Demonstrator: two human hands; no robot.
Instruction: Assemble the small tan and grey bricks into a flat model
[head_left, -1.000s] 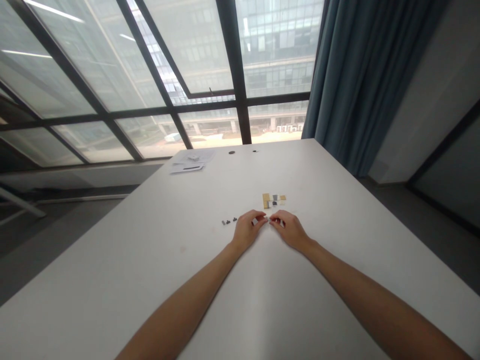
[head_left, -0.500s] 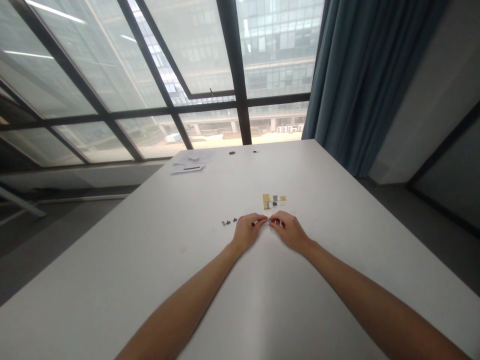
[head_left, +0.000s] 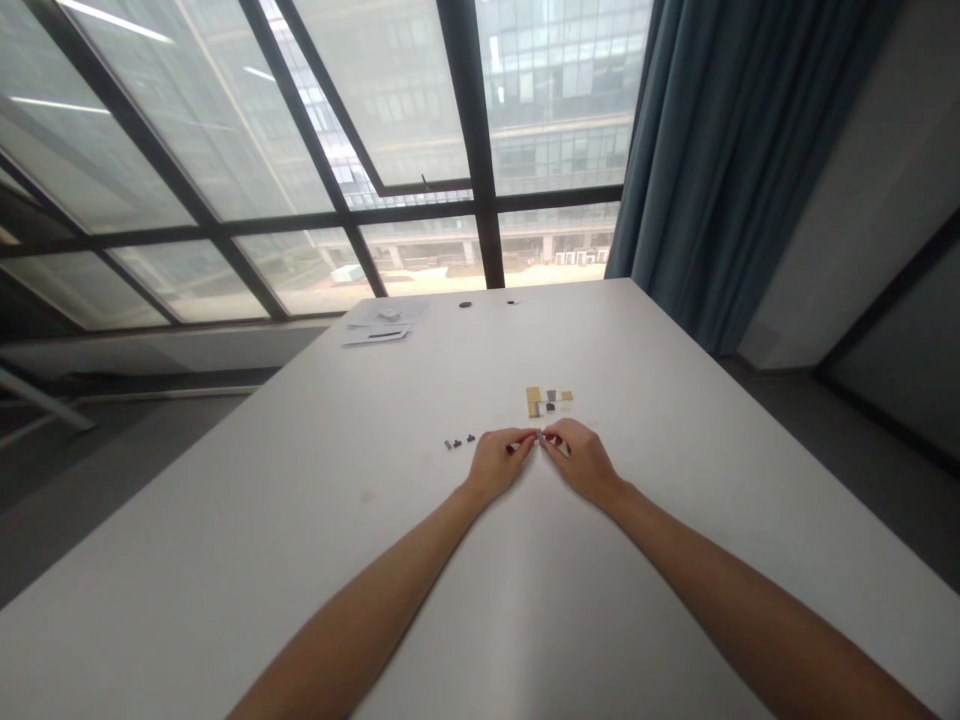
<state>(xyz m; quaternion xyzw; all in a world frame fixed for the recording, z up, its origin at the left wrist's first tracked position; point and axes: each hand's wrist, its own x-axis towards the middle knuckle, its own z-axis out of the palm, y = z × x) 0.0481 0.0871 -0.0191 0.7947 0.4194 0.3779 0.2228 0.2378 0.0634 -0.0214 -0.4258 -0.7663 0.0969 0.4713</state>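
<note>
My left hand (head_left: 496, 462) and my right hand (head_left: 579, 458) meet fingertip to fingertip over the white table (head_left: 480, 610). Both are closed in a pinch on one small grey piece (head_left: 538, 435), too small to name and mostly covered by the fingers. Just beyond the hands lies a flat group of yellow, grey and black pieces (head_left: 533, 402). Left of my left hand sit a small dark piece (head_left: 470, 438), another dark piece (head_left: 457, 443) and a greyish piece (head_left: 448, 445), in a loose row.
Papers (head_left: 379, 325) with a dark pen-like item on them lie at the far left of the table. A dark round disc (head_left: 465, 305) and a small black item (head_left: 511, 302) are near the far edge. Windows stand behind, with a blue curtain (head_left: 712, 170) at the right.
The grey piece between my fingertips shows a little more now. Both hands stay nearly in place, and the pieces on the table have not moved.
</note>
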